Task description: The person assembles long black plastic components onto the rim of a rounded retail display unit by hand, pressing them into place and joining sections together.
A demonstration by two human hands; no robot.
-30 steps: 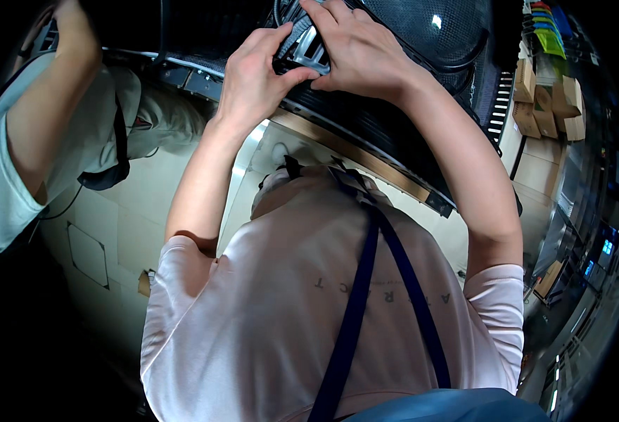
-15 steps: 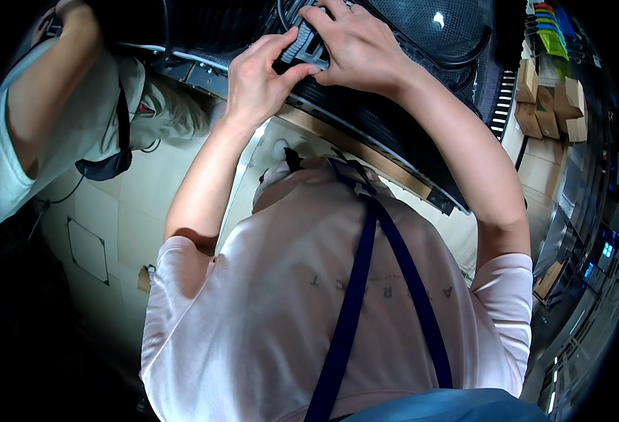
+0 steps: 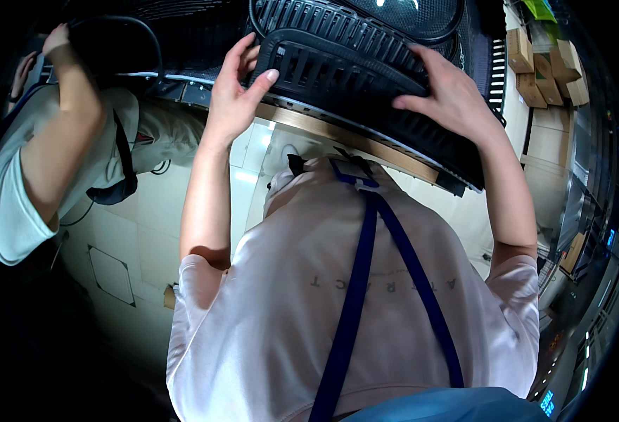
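Observation:
A black slotted plastic panel (image 3: 337,74) with a rounded rim lies lengthwise between my hands at the top of the view. At its left end my left hand (image 3: 233,98) grips the edge, thumb in front and fingers partly hidden behind it. My right hand (image 3: 457,95) spans the other end, with its thumb stretched over the dark front and its fingers by the upper edge. Behind the panel sits another row of black slats (image 3: 337,24). Black mesh (image 3: 422,14) and a dark cable surround them.
A wood-coloured strip (image 3: 352,137) runs along the work surface's near edge. At the left stands another person in a light shirt (image 3: 14,204), arms reaching forward. Cardboard boxes (image 3: 545,77) are grouped at the right. Pale floor tiles (image 3: 162,225) show below.
My hands have moved apart, the right one farther to the right. Earlier they were close together around a ribbed dark part; now the wide slotted panel shows between them.

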